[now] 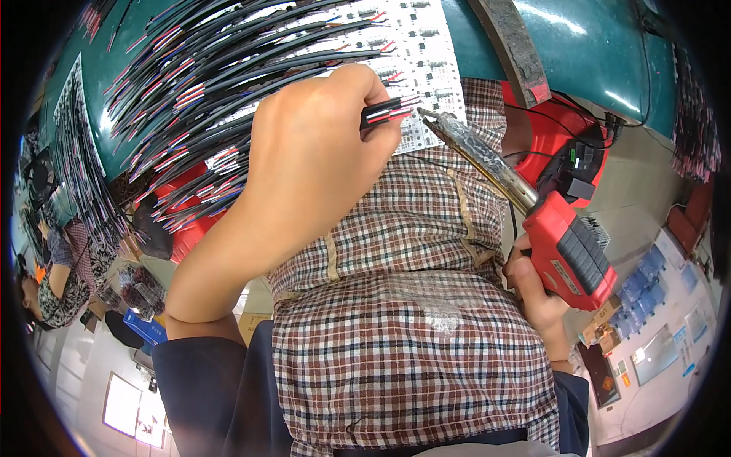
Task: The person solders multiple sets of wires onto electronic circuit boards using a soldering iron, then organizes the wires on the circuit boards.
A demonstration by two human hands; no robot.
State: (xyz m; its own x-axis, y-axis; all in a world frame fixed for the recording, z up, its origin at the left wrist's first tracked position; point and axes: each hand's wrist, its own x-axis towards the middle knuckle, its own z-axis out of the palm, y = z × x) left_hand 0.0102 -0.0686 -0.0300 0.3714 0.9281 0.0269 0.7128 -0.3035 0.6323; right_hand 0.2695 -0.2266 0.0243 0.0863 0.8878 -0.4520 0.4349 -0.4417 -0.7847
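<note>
Near the close right corner of a white circuit-board panel overhanging a glossy green tabletop, the left hand pinches black-sheathed wires with red and white ends. The right hand grips a red-and-black soldering gun, its metal tip just beside the wires.

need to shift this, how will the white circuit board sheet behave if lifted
The white circuit board sheet looks thin and flat, so it may flex. The long black cables trailing off leftward would likely sag and drag that side down.
</note>
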